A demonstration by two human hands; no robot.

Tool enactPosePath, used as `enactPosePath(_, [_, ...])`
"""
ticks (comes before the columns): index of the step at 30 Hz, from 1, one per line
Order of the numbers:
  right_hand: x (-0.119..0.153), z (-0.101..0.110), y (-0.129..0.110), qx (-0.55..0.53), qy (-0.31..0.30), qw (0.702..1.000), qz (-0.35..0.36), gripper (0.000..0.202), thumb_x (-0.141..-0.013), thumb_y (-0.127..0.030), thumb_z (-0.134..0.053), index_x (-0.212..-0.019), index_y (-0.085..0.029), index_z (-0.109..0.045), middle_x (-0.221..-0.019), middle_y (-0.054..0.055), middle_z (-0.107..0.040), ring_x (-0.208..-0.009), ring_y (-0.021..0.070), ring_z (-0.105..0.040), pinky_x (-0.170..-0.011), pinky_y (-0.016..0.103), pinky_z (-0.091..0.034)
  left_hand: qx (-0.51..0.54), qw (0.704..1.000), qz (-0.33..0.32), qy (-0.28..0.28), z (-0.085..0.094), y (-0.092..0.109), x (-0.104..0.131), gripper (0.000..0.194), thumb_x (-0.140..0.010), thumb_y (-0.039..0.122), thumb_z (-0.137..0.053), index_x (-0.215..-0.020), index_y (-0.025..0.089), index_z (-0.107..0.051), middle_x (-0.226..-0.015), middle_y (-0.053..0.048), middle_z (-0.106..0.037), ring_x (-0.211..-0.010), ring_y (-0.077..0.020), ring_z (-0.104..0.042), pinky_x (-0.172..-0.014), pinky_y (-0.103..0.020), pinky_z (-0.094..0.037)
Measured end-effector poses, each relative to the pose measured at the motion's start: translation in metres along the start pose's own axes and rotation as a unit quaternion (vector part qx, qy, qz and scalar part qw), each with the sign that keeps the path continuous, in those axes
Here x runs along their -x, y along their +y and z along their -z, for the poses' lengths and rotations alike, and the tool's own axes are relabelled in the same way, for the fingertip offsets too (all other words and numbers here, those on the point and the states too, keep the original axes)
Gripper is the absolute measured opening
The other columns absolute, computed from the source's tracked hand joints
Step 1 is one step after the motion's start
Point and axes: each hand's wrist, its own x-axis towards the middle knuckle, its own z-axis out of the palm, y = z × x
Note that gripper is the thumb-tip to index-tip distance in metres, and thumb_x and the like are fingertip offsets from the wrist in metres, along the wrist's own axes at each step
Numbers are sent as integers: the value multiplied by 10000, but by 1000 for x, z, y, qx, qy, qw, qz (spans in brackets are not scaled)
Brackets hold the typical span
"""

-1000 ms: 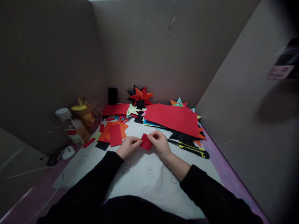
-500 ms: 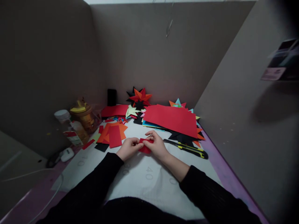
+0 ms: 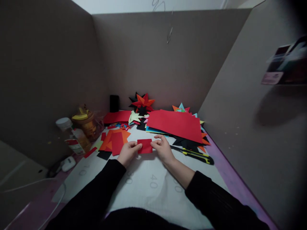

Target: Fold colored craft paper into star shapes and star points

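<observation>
A small red rectangle of paper (image 3: pixel 145 146) is held flat between my two hands, just above the white sheet (image 3: pixel 144 191). My left hand (image 3: pixel 129 152) pinches its left edge between thumb and fingers. On its right edge my right hand (image 3: pixel 163 149) grips with thumb and forefinger, the other fingers loosely raised. Close to my left hand lie orange paper (image 3: pixel 108 142) and a longer red paper strip (image 3: pixel 117 143). A black and yellow utility knife (image 3: pixel 198 155) rests to the right of my right hand.
A stack of large red sheets (image 3: pixel 176 124) lies at the back, beside folded paper stars (image 3: pixel 144 101). Along the left stand a white-capped bottle (image 3: pixel 75 137) and a brown jar (image 3: pixel 85 123). A white case (image 3: pixel 68 163) and cable are near the left edge. Grey partitions surround the desk.
The red paper, bunched between my fingers before, is now spread out flat as a rectangle. My hands have moved slightly apart. The camera view has tilted up a little.
</observation>
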Motion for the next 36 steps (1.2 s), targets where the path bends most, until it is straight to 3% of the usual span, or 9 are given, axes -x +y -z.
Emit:
enactPosePath(7, [3, -2, -6, 62, 2, 995, 76, 269, -698, -255, -615, -899, -220, -439, -629, -58, -564, -558, 120, -530, -575, 244, -424, -17, 1000, -3, -5, 2, -4, -2, 381, -676, 453, -679, -590, 151, -465, -466, 55, -461, -397, -59, -385, -403, -183, -295])
enactPosePath(10, [8, -2, -12, 131, -28, 985, 108, 220, -715, -225, -583, -881, -225, -438, -646, -54, -552, -596, 132, -545, -600, 251, -434, -65, 996, -55, -21, 4, -1, -2, 331, -673, 433, -687, -726, 129, -569, -624, 5, -585, -515, -96, -503, -494, -206, -387])
enactPosePath(14, [17, -4, -15, 257, -100, 943, 188, 109, -756, -185, -520, -850, -225, -482, -709, -28, -558, -665, 146, -558, -657, 269, -435, -183, 970, -155, -27, 2, 5, 3, 284, -709, 384, -665, -870, 150, -656, -902, -71, -666, -830, -189, -599, -716, -272, -453])
enactPosePath(20, [25, -10, -17, 355, -123, 899, 226, 106, -776, -161, -486, -860, -225, -494, -762, 4, -579, -714, 169, -561, -673, 290, -430, -248, 942, -226, 3, -3, 12, 12, 199, -750, 348, -617, -701, 165, -675, -746, -56, -664, -794, -194, -593, -758, -292, -438])
enactPosePath(26, [20, -4, -24, 318, -76, 914, 239, 90, -791, -202, -528, -875, -227, -510, -754, 0, -588, -705, 165, -574, -689, 289, -439, -133, 968, -177, 117, 16, 17, 4, 269, -752, 414, -603, -748, 149, -650, -698, -23, -648, -660, -151, -574, -617, -243, -432])
enactPosePath(29, [18, -3, -22, 299, -51, 924, 233, 176, -800, -201, -534, -974, -226, -524, -783, 10, -583, -741, 175, -571, -722, 308, -443, -115, 963, -173, 173, 21, 16, 0, 287, -754, 428, -594, -789, 148, -648, -693, -17, -643, -625, -143, -561, -595, -244, -427])
enactPosePath(31, [19, -6, -21, 305, -64, 916, 254, 218, -789, -207, -567, -1006, -225, -548, -861, 35, -572, -828, 194, -552, -775, 331, -435, -164, 955, -199, 149, 14, 19, 4, 241, -754, 390, -598, -750, 156, -656, -722, -31, -654, -685, -161, -578, -655, -262, -440])
enactPosePath(34, [21, -11, -18, 319, -102, 900, 279, 48, -797, -199, -561, -825, -219, -594, -868, 47, -544, -878, 205, -517, -799, 343, -420, -211, 936, -271, 80, -5, 36, 23, 187, -770, 338, -577, -706, 179, -651, -796, -63, -662, -832, -199, -592, -801, -319, -442])
enactPosePath(36, [22, -12, -16, 309, -98, 907, 267, 105, -817, -196, -523, -726, -217, -570, -806, 37, -535, -834, 199, -515, -767, 342, -421, -202, 919, -325, 99, -17, 48, 39, 178, -783, 349, -558, -762, 195, -645, -947, -93, -655, -956, -229, -570, -888, -373, -417])
